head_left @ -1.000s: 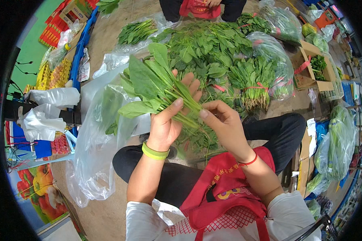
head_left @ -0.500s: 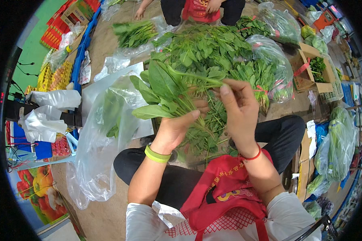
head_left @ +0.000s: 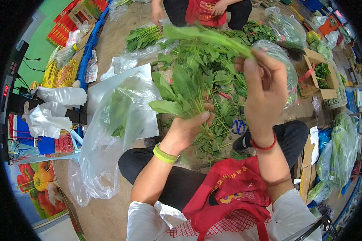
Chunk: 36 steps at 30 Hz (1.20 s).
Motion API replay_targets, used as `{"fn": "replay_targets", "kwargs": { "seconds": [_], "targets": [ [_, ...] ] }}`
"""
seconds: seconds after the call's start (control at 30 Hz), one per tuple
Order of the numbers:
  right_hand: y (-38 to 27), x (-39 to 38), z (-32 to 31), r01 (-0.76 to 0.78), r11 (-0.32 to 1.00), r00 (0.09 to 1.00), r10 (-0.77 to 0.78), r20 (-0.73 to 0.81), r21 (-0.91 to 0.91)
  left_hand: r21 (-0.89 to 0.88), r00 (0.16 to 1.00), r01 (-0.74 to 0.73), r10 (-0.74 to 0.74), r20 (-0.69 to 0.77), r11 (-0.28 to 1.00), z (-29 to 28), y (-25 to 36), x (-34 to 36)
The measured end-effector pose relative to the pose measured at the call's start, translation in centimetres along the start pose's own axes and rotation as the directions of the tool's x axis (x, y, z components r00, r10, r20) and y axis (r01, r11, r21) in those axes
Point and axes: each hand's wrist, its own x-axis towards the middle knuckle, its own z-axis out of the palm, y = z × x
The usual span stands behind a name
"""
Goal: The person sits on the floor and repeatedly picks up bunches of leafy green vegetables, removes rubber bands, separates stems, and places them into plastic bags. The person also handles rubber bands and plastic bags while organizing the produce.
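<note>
My left hand [head_left: 187, 130], with a yellow-green band at the wrist, is closed round the stems of a bunch of leafy greens [head_left: 185, 86]; the leaves point up and away. Raised to the right, my right hand [head_left: 267, 90] pinches the stem end of a single leafy stalk [head_left: 211, 37], which is smeared by motion. The stalk stretches leftward above a large heap of loose greens [head_left: 225, 74]. Cut stems and leaves [head_left: 207, 150] lie on the ground below my left hand. Blue-handled scissors [head_left: 238, 127] rest beside them, near my foot.
A clear plastic bag [head_left: 102, 156] with some greens inside lies at left over a white board [head_left: 149, 124]. Across the heap, another person [head_left: 205, 12] squats by a laid-out bunch [head_left: 145, 37]. Bagged greens [head_left: 285, 28] and a cardboard box [head_left: 330, 90] stand at right.
My right hand has risen to the right, away from the bunch, carrying the single stalk. The scissors have come into sight. My left hand still grips the bunch, slightly further right in view.
</note>
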Motion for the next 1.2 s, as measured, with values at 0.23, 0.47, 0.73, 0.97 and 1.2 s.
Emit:
{"fn": "replay_targets", "kwargs": {
  "seconds": [0.23, 0.47, 0.73, 0.97, 1.2],
  "targets": [
    [1.5, -7.4, -2.2, 0.537, 0.814, 0.744, -0.332, 0.58, -0.222, -0.301, 0.967, -0.155, 0.207, 0.149, 0.941, 0.0, -0.1, 0.1],
    [0.6, -8.5, -2.5, 0.422, 0.847, 0.781, -0.159, 0.604, -0.323, -0.17, 0.986, -0.166, 0.169, 0.003, 0.971, 0.1, 1.0, -0.1],
    [1.7, -5.5, -0.9, -0.355, 0.86, 0.759, 0.494, 0.423, -0.367, -0.094, 0.981, -0.186, 0.189, 0.032, 0.978, 0.9, 0.7, 0.0],
    [3.1, -6.9, -1.1, -0.522, 0.838, 0.766, 0.542, 0.346, -0.158, -0.067, 0.979, -0.203, 0.202, -0.028, 0.977, 0.7, 0.7, -0.1],
    [2.0, -9.1, -1.0, -0.575, 0.787, 0.803, 0.595, -0.029, 0.224, -0.235, 0.958, -0.286, 0.269, -0.1, 0.929, -0.9, 0.2, 0.3]
  ]
}}
